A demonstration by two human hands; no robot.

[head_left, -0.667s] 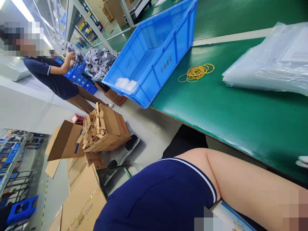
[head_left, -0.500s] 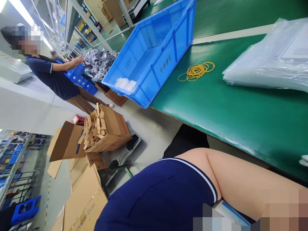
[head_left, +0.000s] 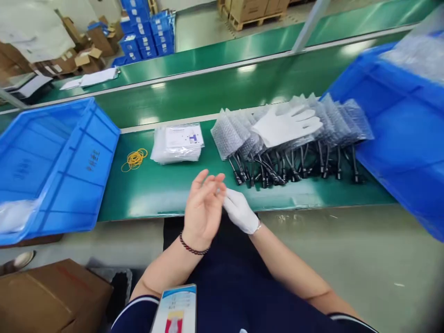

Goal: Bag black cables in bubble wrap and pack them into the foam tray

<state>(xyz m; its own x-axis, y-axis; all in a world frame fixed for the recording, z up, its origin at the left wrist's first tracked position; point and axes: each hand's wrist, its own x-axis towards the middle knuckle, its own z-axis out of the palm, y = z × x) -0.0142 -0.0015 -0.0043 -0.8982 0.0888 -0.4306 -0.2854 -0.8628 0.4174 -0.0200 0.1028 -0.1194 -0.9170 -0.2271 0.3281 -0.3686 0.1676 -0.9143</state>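
Note:
My left hand (head_left: pixel 204 210) is bare, palm turned up, its fingers loosely apart and holding nothing. A dark red bead bracelet (head_left: pixel 193 249) is on that wrist. Close against its fingertips is my right hand (head_left: pixel 241 212), which wears a white glove; its fingertips are hidden behind the left hand. Beyond them, a second white glove (head_left: pixel 284 127) lies flat on a row of bubble-wrap pouches (head_left: pixel 227 138) with black cable ends (head_left: pixel 274 173) sticking out. A stack of clear plastic bags (head_left: pixel 177 150) with a printed sheet on top lies behind my left hand.
Yellow rubber bands (head_left: pixel 134 159) lie on the green table (head_left: pixel 159 199). A blue bin (head_left: pixel 74 171) stands at the left, another blue bin (head_left: pixel 402 125) with bubble wrap at the right. On the floor at lower left is a cardboard box (head_left: pixel 52 296).
My view has swung from the left side of the workplace to the table in front. Both my hands have come into view, close together.

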